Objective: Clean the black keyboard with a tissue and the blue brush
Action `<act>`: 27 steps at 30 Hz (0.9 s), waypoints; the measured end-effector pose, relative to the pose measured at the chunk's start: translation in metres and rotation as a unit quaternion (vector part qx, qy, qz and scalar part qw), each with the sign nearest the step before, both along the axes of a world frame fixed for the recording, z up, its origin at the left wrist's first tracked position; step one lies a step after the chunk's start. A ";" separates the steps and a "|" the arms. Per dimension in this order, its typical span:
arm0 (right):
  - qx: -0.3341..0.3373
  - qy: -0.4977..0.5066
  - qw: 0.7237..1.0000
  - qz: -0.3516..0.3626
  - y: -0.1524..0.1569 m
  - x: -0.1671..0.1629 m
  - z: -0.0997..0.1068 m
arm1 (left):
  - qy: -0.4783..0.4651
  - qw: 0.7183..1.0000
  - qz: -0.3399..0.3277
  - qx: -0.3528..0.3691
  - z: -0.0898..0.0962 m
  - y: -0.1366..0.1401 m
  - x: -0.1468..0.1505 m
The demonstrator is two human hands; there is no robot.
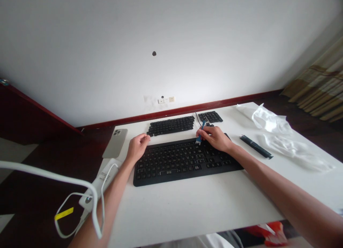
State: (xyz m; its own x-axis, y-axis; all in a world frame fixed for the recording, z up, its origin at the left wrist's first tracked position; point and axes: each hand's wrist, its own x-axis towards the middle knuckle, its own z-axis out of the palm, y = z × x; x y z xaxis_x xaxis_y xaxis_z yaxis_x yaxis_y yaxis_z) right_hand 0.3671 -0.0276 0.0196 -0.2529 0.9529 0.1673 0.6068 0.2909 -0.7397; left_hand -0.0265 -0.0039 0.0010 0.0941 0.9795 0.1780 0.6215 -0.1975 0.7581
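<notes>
A black keyboard (171,160) with its keycaps off lies on the white table, its bare key sockets showing. My right hand (215,138) is closed round a small blue brush (200,132), whose pale bristles point down at the keyboard's back rows. At the keyboard's back left corner, my left hand (138,145) has its fingers curled in against the edge; the fingertips are partly hidden. Behind the keyboard, loose black keycaps (171,125) are laid out in rows, and a smaller group of keycaps (211,116) sits to their right.
A phone (115,142) lies at the table's left edge, near a white power strip (103,176) with looping white cables. On the right are a dark strip-shaped piece (256,147) and crumpled clear plastic bags (270,121). A wall (203,55) stands behind the table.
</notes>
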 end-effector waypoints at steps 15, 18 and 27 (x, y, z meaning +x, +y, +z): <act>-0.011 -0.004 1.000 -0.009 0.000 0.000 -0.002 | -0.007 1.000 0.000 -0.001 -0.001 0.000 -0.001; -0.010 -0.003 1.000 -0.009 0.000 0.000 -0.001 | -0.006 1.000 -0.001 -0.002 -0.002 0.000 -0.001; -0.007 -0.009 1.000 -0.010 0.000 -0.001 0.000 | 0.003 1.000 0.002 0.000 -0.003 0.001 0.000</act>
State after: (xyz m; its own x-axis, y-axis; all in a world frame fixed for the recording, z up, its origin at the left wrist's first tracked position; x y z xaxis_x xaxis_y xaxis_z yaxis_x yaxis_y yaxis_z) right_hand 0.3666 -0.0280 0.0193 -0.2370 0.9598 0.1503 0.6251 0.2691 -0.7327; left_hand -0.0269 -0.0029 -0.0020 0.0906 0.9801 0.1767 0.6276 -0.1940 0.7540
